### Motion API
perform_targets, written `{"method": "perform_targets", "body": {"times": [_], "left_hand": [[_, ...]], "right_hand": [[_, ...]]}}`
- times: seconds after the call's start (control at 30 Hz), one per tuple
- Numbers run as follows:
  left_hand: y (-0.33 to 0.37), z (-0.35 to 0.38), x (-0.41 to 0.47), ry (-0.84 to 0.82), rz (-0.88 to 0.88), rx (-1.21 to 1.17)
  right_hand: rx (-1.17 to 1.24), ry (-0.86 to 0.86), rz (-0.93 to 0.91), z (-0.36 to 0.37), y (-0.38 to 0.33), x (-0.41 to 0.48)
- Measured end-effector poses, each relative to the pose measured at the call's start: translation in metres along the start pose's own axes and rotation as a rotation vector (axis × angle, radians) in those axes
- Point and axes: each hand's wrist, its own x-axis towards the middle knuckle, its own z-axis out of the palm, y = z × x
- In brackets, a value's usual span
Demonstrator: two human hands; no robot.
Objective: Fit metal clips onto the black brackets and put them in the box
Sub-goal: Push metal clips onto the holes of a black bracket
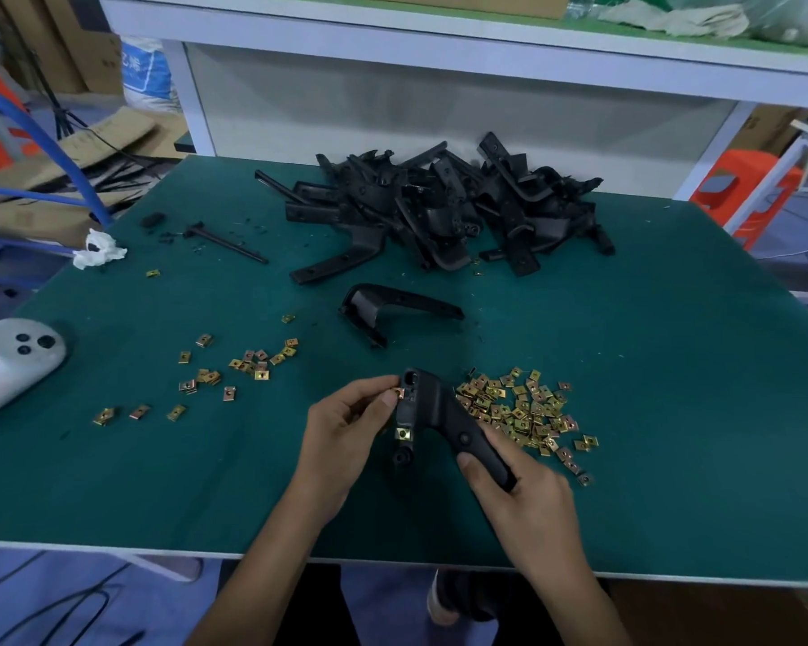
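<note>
Head view: your L hand [346, 426] is curled, thumb & forefinger pinching one brass-coloured clip [397, 393] right against the left edge of the black bracket [432, 407], near its upper end. Your R hand [518, 487] grips the bracket's lower arm, thumb on top, fingers wrapped under. The bracket sits just above the green table [672, 366], near the front edge, centre. A second clip [403, 433] is already seated on the bracket's left leg, lower down, below the one you're pinching.

Loose clips pile [523, 412] lies on the table just right of the bracket, partly behind your R hand. A thinner scatter of clips [248, 363] is spread to the left, well apart from your L hand.

Beyond the hands, a single bracket [393, 305] lies alone mid-table. Further back, the heap of brackets [439, 207] fills the far centre, up to the table's back edge.

Far left: a thin black rod [227, 235] w/ small black bits around it, & a crumpled white tissue [96, 249] at the table's left edge. A white handheld controller [10, 361] lies at the near-left edge. An orange stool [747, 188] stands off the table to the far right.
</note>
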Motion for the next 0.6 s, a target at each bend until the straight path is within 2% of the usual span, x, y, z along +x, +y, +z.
{"method": "perform_targets", "body": {"times": [0.17, 0.3, 0.6], "left_hand": [[0.002, 0.004, -0.001, -0.002, -0.007, -0.004], [0.001, 0.010, -0.003, 0.062, 0.025, 0.132], [-0.003, 0.009, -0.003, 0.120, 0.070, 0.136]], "right_hand": [[-0.117, 0.086, -0.075, 0.004, -0.009, -0.008], [-0.240, 0.186, -0.204, 0.010, -0.013, -0.015], [-0.286, 0.259, -0.244, 0.013, -0.011, -0.015]]}}
